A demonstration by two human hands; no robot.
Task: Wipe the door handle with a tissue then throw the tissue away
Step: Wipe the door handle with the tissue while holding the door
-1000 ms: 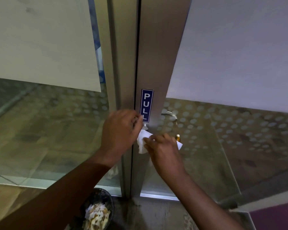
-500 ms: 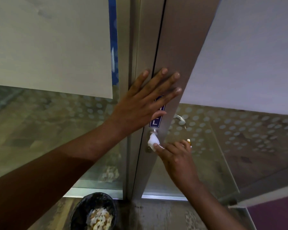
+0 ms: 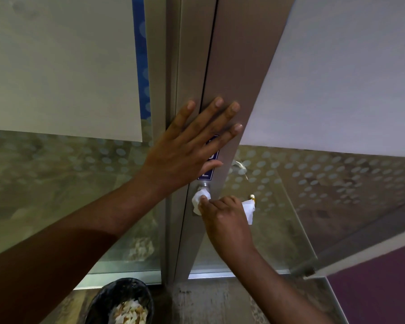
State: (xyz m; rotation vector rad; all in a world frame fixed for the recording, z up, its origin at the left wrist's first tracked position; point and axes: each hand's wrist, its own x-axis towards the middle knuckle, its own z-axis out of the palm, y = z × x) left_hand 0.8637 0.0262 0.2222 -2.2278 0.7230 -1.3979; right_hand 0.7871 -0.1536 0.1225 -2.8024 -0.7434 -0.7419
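My right hand (image 3: pixel 225 216) is closed around a white tissue (image 3: pixel 198 202) and presses it against the silver door handle (image 3: pixel 205 185) on the brown metal door frame (image 3: pixel 229 73). A loose end of the tissue sticks out at the hand's right side. Most of the handle is hidden under the tissue and my fingers. My left hand (image 3: pixel 187 150) lies flat, fingers spread, on the frame just above the handle and covers much of the blue PULL sign (image 3: pixel 210 166).
A black bin (image 3: pixel 108 300) holding crumpled paper stands on the floor at the bottom left, below my left forearm. Glass panels with frosted dots flank the frame. A second handle (image 3: pixel 240 166) shows through the glass on the right. A purple surface fills the bottom right corner.
My left hand rose from the handle and now lies flat on the frame over the sign. My right hand stayed at the handle, with more tissue now showing on its right side.
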